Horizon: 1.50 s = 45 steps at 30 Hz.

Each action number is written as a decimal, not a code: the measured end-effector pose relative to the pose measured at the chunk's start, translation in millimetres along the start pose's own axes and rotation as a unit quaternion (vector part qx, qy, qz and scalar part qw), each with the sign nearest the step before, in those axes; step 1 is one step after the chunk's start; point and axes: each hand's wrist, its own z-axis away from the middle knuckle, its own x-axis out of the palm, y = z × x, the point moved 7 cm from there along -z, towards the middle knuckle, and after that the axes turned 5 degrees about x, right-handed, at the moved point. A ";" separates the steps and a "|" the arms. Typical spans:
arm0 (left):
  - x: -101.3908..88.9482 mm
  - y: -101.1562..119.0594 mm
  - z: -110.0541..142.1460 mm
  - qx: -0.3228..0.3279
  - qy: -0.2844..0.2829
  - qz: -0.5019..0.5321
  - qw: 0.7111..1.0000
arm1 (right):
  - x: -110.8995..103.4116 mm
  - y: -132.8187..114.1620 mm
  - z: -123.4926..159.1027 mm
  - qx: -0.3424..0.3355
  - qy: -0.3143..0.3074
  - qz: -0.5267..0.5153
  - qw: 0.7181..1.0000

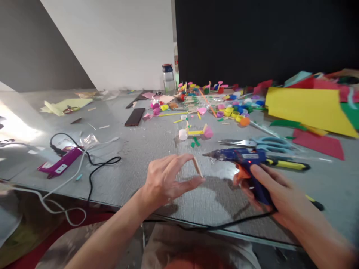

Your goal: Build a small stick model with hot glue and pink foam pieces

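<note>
Left hand [164, 177] pinching short wooden stick [198, 167], unattached; right hand [276, 190] wrapped round glue gun [252, 154]; wheeled assembly [195, 133] seemingly part-built.

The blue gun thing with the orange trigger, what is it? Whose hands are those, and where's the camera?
No robot here! These are a person's own bare hands. The camera sits on their head, looking forward and down, so you see about what they see.

The blue thing is a glue gun, by its look. A small red light glows on its side, and a black cord runs from its handle. The right hand holds it. The left hand pinches a thin stick between finger and thumb.

On the gray table lie scissors, a dark phone, a purple power strip and a big yellow sheet. A bottle stands at the back.
</note>
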 end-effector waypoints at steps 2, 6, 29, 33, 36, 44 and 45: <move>-6.8 -1.6 -1.5 -0.022 0.004 0.010 1.000 | 15.7 -8.2 -8.0 0.027 -0.048 -0.023 0.998; -19.2 -1.1 -4.4 -0.039 -0.005 0.015 0.999 | 48.4 -16.2 -21.6 0.062 -0.107 -0.035 0.992; 39.3 -23.6 17.0 -0.528 0.165 0.667 0.499 | 124.0 -82.9 12.3 -0.410 -0.109 0.230 0.876; 50.8 -11.9 15.2 -0.574 0.210 0.661 0.436 | 126.7 -83.9 25.8 -0.506 -0.064 0.289 0.810; 58.7 -4.4 11.1 -0.565 0.227 0.669 0.426 | 124.5 -85.6 24.1 -0.504 -0.035 0.318 0.802; 74.3 -2.9 27.0 -0.636 0.262 0.625 0.370 | 120.1 -78.2 18.6 -0.472 -0.024 0.386 0.793; 74.7 -3.0 28.0 -0.642 0.264 0.619 0.369 | 119.0 -77.2 19.7 -0.478 -0.032 0.373 0.795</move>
